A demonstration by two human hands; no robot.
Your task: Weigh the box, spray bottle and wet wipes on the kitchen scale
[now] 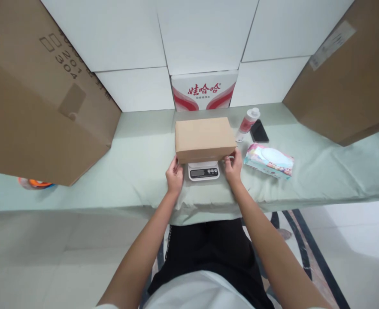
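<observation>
A brown cardboard box (205, 135) sits over a white kitchen scale (204, 171), covering its weighing plate; whether it rests fully on the plate I cannot tell. The scale's front, with a small grey display and several buttons, shows below the box. My left hand (174, 176) grips the box's near left corner, with the fingers partly hidden behind it. At the near right corner my right hand (233, 166) holds the same box between curled fingers and thumb.
To the right stand a white and red bottle (247, 124), a dark phone (259, 131) and a tissue pack (269, 161). Large cartons flank the cloth-covered table (137, 171) at left (47, 128) and right (344, 86). A red and white carton (205, 91) stands behind.
</observation>
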